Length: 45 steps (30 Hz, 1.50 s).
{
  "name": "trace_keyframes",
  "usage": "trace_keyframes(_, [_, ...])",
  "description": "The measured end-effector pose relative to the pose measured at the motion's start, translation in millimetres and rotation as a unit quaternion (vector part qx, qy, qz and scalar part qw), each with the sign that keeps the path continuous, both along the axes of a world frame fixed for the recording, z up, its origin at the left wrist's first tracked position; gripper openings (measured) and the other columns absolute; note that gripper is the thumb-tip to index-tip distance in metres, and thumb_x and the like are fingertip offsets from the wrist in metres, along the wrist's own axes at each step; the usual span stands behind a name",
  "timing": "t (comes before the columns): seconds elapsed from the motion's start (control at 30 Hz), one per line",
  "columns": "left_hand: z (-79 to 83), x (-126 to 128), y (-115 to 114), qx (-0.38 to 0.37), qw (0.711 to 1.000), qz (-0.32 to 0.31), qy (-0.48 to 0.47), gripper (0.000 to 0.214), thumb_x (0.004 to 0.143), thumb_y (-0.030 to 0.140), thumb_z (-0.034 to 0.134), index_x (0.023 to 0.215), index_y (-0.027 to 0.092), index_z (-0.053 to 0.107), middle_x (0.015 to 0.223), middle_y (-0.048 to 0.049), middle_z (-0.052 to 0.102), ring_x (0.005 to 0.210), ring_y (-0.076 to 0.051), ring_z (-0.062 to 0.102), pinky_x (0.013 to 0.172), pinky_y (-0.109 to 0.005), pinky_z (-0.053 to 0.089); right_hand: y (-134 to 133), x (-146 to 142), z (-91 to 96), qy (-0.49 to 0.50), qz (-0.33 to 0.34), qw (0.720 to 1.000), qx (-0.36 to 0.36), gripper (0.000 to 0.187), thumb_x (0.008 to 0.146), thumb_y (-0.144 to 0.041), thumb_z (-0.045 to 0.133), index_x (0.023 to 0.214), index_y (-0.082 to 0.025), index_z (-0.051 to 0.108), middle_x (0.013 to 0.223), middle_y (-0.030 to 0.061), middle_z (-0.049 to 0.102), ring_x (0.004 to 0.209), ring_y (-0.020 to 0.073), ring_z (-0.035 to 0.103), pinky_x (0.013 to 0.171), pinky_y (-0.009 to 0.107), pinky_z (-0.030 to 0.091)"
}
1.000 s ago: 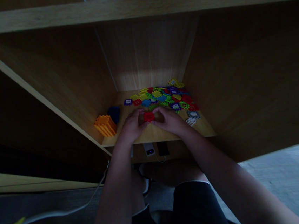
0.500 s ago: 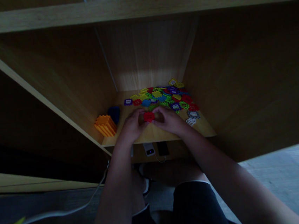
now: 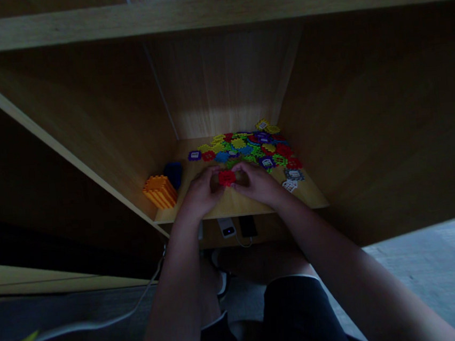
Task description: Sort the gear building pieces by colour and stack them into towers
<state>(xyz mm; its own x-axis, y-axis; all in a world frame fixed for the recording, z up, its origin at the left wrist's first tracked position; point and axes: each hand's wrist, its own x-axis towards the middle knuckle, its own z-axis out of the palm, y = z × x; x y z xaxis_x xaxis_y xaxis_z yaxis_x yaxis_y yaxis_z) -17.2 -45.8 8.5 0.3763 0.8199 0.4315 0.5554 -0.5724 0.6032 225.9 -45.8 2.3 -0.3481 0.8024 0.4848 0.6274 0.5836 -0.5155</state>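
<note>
Between my two hands, above the front of the wooden shelf point(image 3: 231, 207), is a red interlocking plastic building piece point(image 3: 227, 178) with a notched edge. My left hand point(image 3: 205, 187) grips its left side with thumb and fingers. On the opposite side my right hand point(image 3: 255, 181) pinches it the same way. Whether it is one piece or several pressed together, I cannot tell. Behind the hands spreads a loose pile of notched pieces point(image 3: 239, 144) in yellow, green, blue, red and purple. To the left stands an upright stack of orange pieces point(image 3: 160, 192).
A dark blue object point(image 3: 173, 174) sits behind the orange stack. White and grey lattice pieces point(image 3: 290, 185) lie at the shelf's right front. Below the shelf are a white device point(image 3: 227, 228) with a lit display, a black phone-like slab point(image 3: 248, 226) and a cable. Wooden side walls enclose the space.
Both hands stay in nearly the same place around the red piece, whose upper face looks slightly more turned toward me. The pile and the orange stack have not moved.
</note>
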Motion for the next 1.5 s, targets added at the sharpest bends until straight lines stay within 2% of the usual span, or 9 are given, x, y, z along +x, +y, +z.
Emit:
trace_keyframes(0.33, [0.3,0.4,0.0,0.004,1.0,0.005,0.0,0.052,0.095,0.017,0.072,0.145,0.021,0.061,0.143,-0.0114,0.074,0.133,-0.029,0.072,0.119,-0.05,0.057,-1.1,-1.7,2.0,-0.004,-0.003,1.0,-0.002,0.037,0.092,-0.029,0.081,0.126,-0.027,0.065,0.123,0.0081,0.077,0.115,0.0311,0.073,0.104,0.048,0.057])
trace_keyframes(1.2, [0.8,0.3,-0.9,0.0,1.0,0.007,0.002,0.051,0.096,0.019,0.073,0.145,0.025,0.061,0.142,-0.0092,0.075,0.134,-0.029,0.072,0.12,-0.05,0.057,-2.7,-1.9,3.5,-0.007,0.007,1.0,-0.005,0.035,0.095,-0.029,0.077,0.128,-0.028,0.064,0.124,0.0077,0.077,0.116,0.0303,0.073,0.105,0.047,0.057])
trace_keyframes(1.5, [0.0,-1.2,-0.7,-0.001,1.0,0.007,0.0,0.049,0.097,0.021,0.072,0.145,0.024,0.062,0.143,-0.0104,0.075,0.135,-0.031,0.071,0.121,-0.053,0.056,-3.6,-3.0,5.6,-0.002,-0.006,1.0,0.001,0.034,0.096,-0.034,0.079,0.127,-0.028,0.065,0.126,0.0086,0.076,0.121,0.0321,0.07,0.107,0.049,0.055])
